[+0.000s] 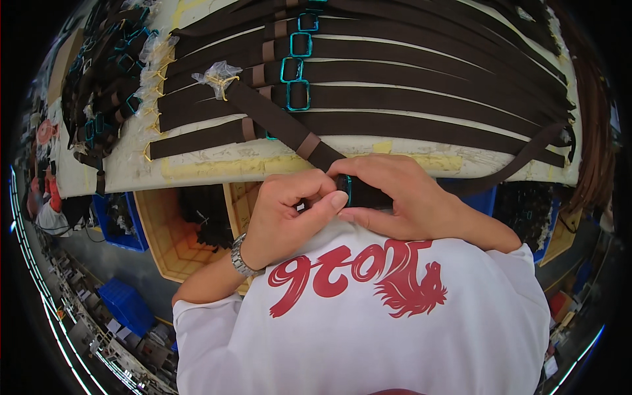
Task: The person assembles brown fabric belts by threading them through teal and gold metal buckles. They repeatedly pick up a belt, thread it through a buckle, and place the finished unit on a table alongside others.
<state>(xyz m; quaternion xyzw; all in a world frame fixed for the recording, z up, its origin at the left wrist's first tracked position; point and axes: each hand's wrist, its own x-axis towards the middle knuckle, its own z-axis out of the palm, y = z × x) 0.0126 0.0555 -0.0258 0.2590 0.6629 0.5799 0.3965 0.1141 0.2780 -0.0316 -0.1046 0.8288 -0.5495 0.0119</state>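
Note:
A dark brown strap, apparently a belt (266, 115), runs slantwise over the front edge of the table toward me. Clear plastic wrap (220, 78) with a yellow tie covers its far end, and a lighter brown loop (308, 145) sits along it. At its near part, a buckle with a blue-green edge (349, 189) shows between my hands. My left hand (286, 204), with a watch on the wrist, pinches at the buckle's left side. My right hand (405, 197) grips the belt at the buckle from the right, thumb underneath. The fingers partly hide the buckle.
Several similar belts (421, 99) lie side by side across the table (197, 172), their buckles edged in blue-green. More belts (112, 85) are heaped at the left. Below the table edge stand a yellowish crate (155, 230) and blue bins (128, 306). Brown strips (596, 151) hang at the right.

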